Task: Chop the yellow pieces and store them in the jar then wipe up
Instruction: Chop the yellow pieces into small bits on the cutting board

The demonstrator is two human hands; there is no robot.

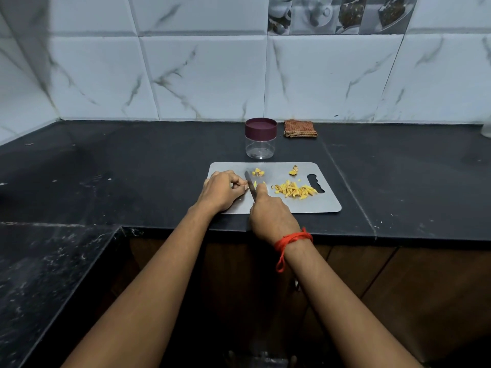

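A grey cutting board (316, 204) lies on the black counter. My right hand (271, 216) grips a knife (249, 185), its blade pointing away across the board. My left hand (224, 191) pinches a small yellow piece (255, 184) against the blade's left side. A pile of chopped yellow strips (296, 191) lies to the right of the knife. Two small clusters of uncut yellow pieces (258, 171) (293, 170) rest near the board's far edge. Behind the board stands a clear jar (260, 147) with a maroon lid (261, 128) on it.
A folded orange checked cloth (300, 128) lies beside the jar by the tiled wall. The counter's front edge (345, 233) runs just below the board. A lower black counter (39, 274) extends at the left. A glass object shows at the far right edge (486, 128).
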